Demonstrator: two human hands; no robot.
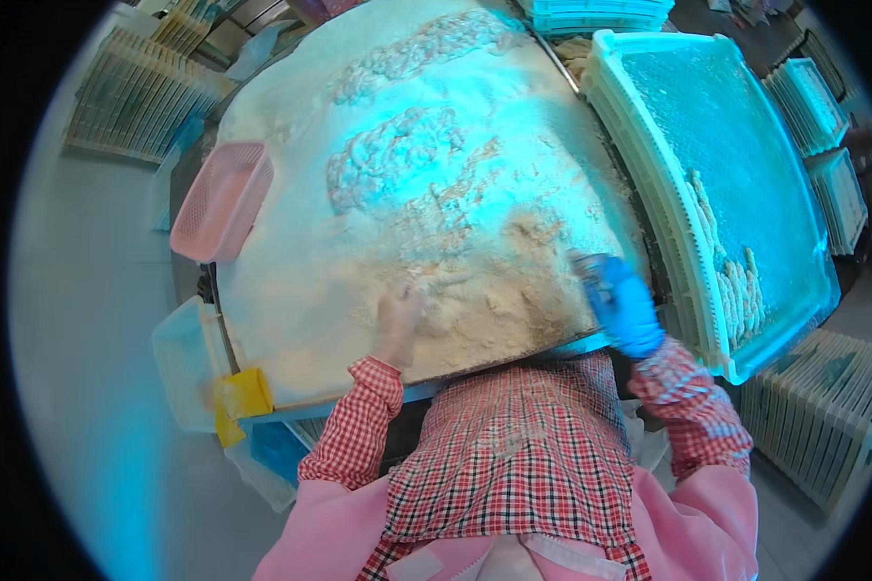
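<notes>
Partly hidden: left hand (397,324) flour-caked, fingers sunk in the breading flour heap (426,223), grip unreadable | right hand (622,305) blue-gloved, curled at the worktable's near-right edge, contents unclear | flour spread across the worktable (591,341) | breaded strips (736,290) lying on pale green mesh tray (736,145) right | pink basket (221,198) left.

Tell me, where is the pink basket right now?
In the head view, the pink basket sits at the left edge of the crumb-covered table, up and left of the left hand.
</notes>
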